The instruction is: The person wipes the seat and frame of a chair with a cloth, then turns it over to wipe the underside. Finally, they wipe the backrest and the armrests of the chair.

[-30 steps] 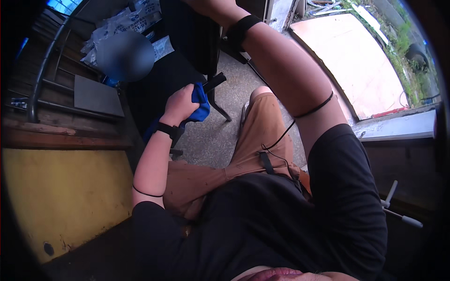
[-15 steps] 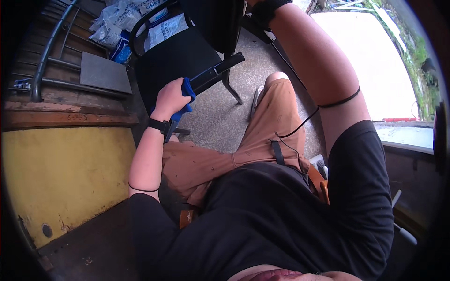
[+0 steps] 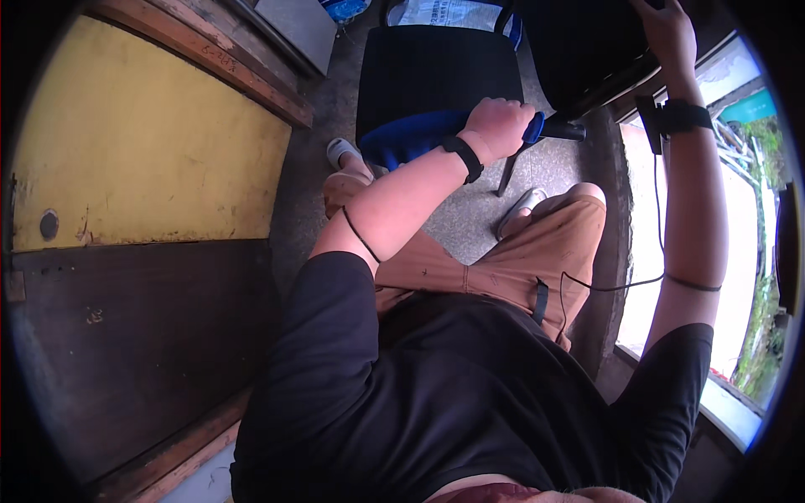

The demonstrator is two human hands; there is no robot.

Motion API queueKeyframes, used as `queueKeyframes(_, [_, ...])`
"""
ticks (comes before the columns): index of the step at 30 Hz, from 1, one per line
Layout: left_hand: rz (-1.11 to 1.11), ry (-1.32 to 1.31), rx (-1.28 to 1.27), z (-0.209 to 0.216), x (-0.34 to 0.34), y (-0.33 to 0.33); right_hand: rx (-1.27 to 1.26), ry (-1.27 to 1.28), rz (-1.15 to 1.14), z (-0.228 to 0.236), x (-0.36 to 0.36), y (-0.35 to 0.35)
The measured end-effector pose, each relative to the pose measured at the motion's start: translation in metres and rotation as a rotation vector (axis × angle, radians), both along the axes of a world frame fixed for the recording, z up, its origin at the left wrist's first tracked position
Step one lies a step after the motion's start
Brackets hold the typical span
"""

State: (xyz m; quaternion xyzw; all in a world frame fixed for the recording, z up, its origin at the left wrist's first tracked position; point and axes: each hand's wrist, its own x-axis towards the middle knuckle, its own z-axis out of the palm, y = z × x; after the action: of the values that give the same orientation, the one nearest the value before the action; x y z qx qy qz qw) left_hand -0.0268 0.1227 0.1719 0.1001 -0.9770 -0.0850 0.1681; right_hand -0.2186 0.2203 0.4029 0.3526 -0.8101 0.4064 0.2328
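My left hand is closed in a fist around what looks like a blue umbrella. Its blue part spreads out to the left beneath my wrist, and its black rod-like end sticks out to the right of my fist. Beyond it is the seat of a black chair. My right hand reaches up at the top edge, next to a large black panel. Its fingers curl round something dark, cut off by the picture's edge.
A yellow and dark brown wooden panel stands at the left. On the right is a bright window opening. A thin black cable runs from my right wrist to my lap. My slippered feet rest on the speckled floor.
The view has swung to the left. My left hand has moved rightward with the blue umbrella, whose blue part now shows wider. My right hand has come further into view.
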Motion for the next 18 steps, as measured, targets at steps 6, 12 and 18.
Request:
queueKeyframes(6, [0.011,0.072,-0.100,-0.003,0.052,-0.037,-0.024,0.007,0.033,-0.005,-0.008,-0.004])
queueKeyframes(12, [0.152,0.091,0.048,-0.011,0.110,-0.069,-0.036,0.000,0.025,-0.004,-0.010,0.002])
queueKeyframes(18, [0.404,0.263,0.307,-0.093,0.189,-0.113,-0.058,-0.047,0.035,-0.004,-0.005,0.001])
